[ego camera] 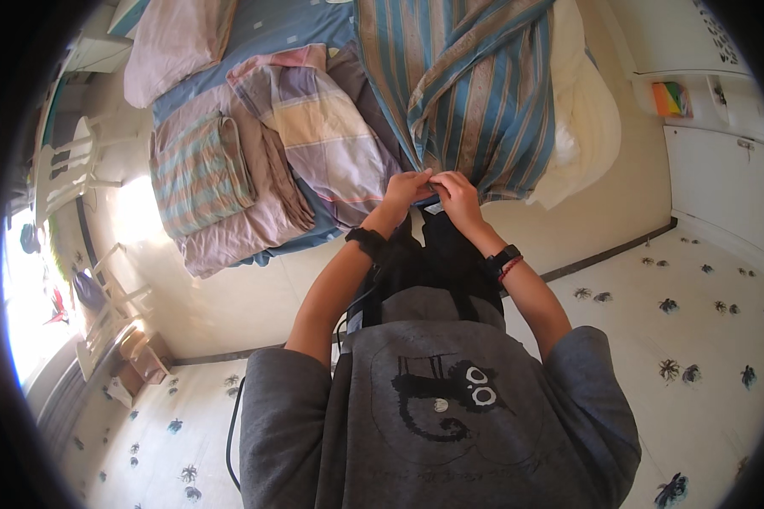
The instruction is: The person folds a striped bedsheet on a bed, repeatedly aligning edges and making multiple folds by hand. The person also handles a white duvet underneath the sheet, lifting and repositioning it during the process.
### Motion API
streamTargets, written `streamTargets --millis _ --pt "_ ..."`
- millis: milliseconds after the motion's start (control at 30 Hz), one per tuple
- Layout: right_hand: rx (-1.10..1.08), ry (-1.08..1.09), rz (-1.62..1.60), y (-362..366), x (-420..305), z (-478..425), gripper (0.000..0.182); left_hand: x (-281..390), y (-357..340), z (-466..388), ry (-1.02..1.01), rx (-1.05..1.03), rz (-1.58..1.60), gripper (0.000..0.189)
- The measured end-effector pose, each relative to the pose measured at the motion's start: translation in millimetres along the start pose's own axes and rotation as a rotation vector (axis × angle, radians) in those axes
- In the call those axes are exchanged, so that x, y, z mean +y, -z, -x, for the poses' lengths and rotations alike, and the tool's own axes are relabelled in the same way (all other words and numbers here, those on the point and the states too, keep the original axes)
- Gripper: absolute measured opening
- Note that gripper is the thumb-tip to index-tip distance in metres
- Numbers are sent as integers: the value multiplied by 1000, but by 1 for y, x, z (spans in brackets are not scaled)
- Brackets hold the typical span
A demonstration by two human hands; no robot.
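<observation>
A blue and tan striped duvet cover hangs over the near side of the bed, gathered into folds. My left hand pinches its lower edge just before my body. Close against it, my right hand grips the same edge, the fingertips of both hands nearly meeting. A small part of the cloth between them is hidden by my fingers. To the right, a cream quilt shows from beneath the cover. A plaid cloth in lilac, yellow and pink lies directly left of the striped one.
A folded striped cloth rests on pinkish bedding at the left. Farther up are a pink pillow and a blue sheet. White chairs stand by the bright window, and a white cabinet is at the right.
</observation>
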State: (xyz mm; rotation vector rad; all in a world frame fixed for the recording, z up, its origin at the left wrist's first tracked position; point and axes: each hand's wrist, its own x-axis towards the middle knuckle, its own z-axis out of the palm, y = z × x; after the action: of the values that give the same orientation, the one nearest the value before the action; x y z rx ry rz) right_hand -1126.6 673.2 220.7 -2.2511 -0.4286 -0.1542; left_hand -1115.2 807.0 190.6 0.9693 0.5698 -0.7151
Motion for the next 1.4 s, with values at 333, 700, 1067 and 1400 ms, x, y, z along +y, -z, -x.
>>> streamTargets --millis 333,700,1067,1400 --pt "116 -164 64 6 7 0 9 0 -6 -14 80 55 27 21" --pt "49 -72 -29 17 3 4 12 -2 2 -14 -384 -155 -395 15" --pt "214 -695 522 76 129 140 38 92 -51 39 -127 -166 263 10" --pt "489 -719 129 34 156 127 61 172 -120 118 -93 -334 426 15"
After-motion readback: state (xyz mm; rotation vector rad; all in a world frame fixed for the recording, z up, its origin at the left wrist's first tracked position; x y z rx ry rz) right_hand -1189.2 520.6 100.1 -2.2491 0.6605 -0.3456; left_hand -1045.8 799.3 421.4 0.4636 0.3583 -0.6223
